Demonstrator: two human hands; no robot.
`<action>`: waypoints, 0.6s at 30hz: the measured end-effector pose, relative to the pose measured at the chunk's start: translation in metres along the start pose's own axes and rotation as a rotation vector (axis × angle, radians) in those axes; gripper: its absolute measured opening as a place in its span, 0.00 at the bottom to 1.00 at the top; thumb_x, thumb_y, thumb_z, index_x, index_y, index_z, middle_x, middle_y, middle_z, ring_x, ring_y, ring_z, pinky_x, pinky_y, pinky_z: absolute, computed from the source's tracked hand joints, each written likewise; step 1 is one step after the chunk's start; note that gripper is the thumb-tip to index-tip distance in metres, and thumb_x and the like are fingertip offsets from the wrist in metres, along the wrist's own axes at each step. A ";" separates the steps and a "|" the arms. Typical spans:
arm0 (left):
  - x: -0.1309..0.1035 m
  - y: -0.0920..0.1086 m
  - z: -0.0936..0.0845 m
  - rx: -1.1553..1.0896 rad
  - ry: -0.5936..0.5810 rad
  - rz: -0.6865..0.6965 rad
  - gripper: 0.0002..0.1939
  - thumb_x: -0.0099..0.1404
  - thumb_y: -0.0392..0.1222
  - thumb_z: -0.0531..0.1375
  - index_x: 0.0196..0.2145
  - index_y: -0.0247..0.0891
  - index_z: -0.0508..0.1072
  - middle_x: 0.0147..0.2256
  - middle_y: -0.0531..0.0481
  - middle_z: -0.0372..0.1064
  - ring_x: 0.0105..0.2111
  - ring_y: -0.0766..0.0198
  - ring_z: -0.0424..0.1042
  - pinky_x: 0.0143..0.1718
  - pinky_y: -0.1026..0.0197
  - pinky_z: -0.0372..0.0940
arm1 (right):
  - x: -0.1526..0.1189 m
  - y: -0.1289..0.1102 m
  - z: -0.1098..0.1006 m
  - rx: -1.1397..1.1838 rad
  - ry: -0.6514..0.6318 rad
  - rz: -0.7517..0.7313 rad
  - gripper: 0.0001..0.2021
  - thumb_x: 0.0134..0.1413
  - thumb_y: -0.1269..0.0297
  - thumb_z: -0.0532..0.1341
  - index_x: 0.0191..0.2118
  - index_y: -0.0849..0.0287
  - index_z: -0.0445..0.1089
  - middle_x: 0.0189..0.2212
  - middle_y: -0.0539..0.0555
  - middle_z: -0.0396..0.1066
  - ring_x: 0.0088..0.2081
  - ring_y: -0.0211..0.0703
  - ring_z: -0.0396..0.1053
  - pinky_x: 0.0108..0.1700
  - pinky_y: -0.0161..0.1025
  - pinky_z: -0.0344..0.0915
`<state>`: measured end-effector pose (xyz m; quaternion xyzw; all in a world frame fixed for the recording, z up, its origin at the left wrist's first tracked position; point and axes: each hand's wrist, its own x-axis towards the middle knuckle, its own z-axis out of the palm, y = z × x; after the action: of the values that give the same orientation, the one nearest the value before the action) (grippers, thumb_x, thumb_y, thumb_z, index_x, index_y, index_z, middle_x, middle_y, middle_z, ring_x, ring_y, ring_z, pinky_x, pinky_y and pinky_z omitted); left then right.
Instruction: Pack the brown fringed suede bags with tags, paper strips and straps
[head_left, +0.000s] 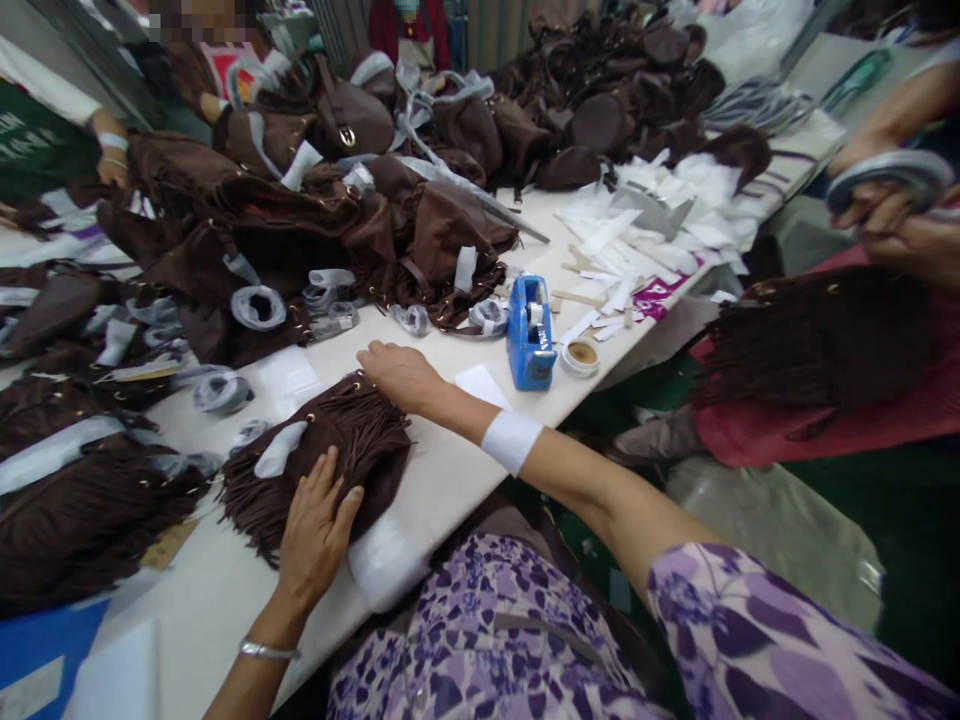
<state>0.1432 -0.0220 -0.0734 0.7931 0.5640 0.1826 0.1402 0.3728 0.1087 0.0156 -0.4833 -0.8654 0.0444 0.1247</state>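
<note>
One open left grip (319, 530) lies flat on a dark-brown fringed bag (379, 450); the right grip (394, 375), fingers curled, meets its upper edge, hold unclear. Right of both, a blue plastic tape dispenser (531, 345) stands on the white counter (450, 465).

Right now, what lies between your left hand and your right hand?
Part of the brown fringed bag, as the head view shows.

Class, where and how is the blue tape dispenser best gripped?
The blue tape dispenser is probably best gripped by its long side walls, from above on the near side: it stands upright, its body is narrow, and brown bags crowd its far left.
</note>
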 end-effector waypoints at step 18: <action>-0.001 0.012 -0.007 -0.041 0.010 0.039 0.28 0.73 0.48 0.47 0.69 0.53 0.46 0.68 0.51 0.50 0.69 0.53 0.44 0.68 0.38 0.42 | -0.091 -0.089 0.083 0.138 -0.008 0.510 0.08 0.65 0.66 0.54 0.45 0.65 0.61 0.39 0.62 0.68 0.37 0.52 0.71 0.36 0.47 0.69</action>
<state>0.1500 -0.0271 -0.0625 0.7999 0.5452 0.2010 0.1500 0.3237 -0.0115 -0.0624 -0.6759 -0.7111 0.1351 0.1389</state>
